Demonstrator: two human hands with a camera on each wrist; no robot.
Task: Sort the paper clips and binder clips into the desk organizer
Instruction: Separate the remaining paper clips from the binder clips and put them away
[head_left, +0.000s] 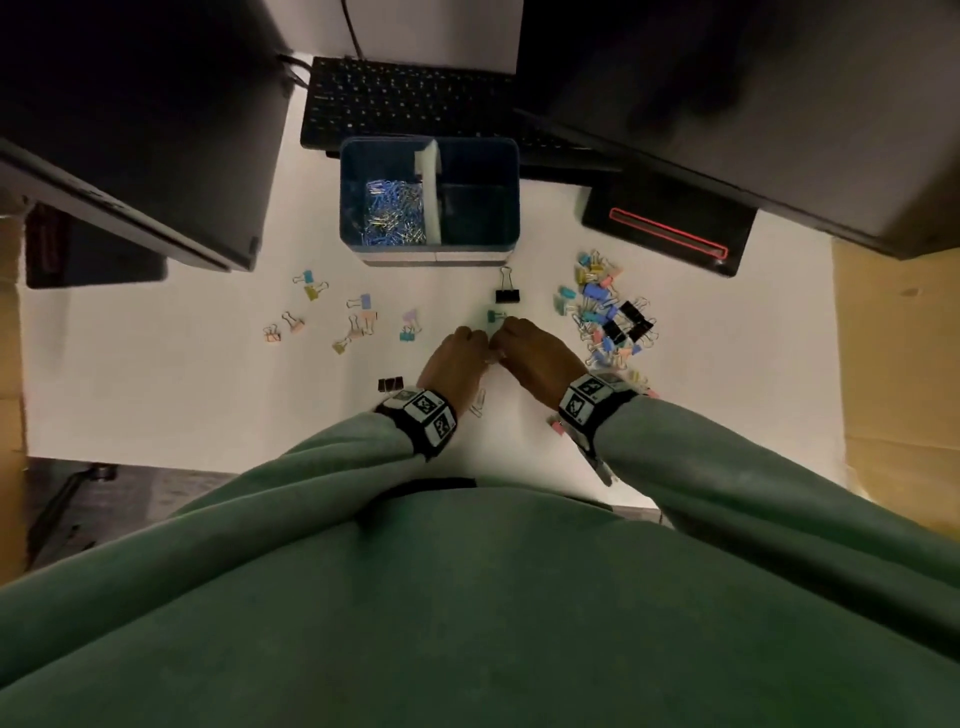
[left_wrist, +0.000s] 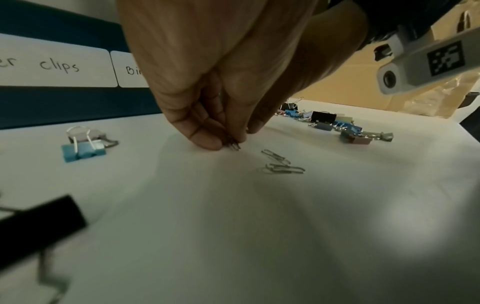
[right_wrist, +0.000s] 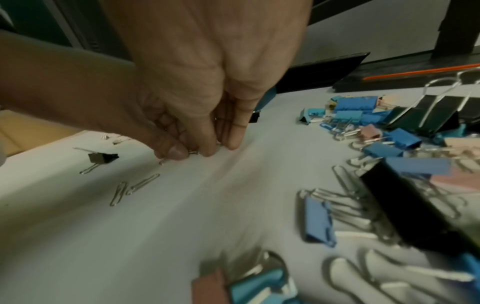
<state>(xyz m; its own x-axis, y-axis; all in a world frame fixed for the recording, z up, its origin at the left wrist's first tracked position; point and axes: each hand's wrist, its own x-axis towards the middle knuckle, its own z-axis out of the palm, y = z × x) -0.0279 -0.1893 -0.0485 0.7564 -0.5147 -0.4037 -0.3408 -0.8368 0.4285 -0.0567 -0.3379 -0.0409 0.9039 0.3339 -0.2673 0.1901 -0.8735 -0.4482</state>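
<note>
My two hands meet fingertip to fingertip on the white desk in front of the blue desk organizer (head_left: 349, 208). My left hand (left_wrist: 228, 144) pinches a silver paper clip (left_wrist: 234, 146) against the desk. Beside it, my right hand (right_wrist: 215, 149) has its fingers curled down on a paper clip (right_wrist: 193, 152), with metal glinting between them. Loose paper clips (left_wrist: 281, 164) lie just behind the hands. The organizer's left compartment holds a heap of paper clips (head_left: 392, 210). A pile of binder clips (head_left: 608, 317) lies to the right and scattered binder clips (head_left: 353, 317) to the left.
A black binder clip (head_left: 507, 293) and a teal one (head_left: 493, 315) lie between hands and organizer, and another black one (head_left: 390, 384) lies by my left wrist. A keyboard (head_left: 405, 98) sits behind the organizer, dark monitors overhang both sides, and a black stand (head_left: 670, 234) is at right.
</note>
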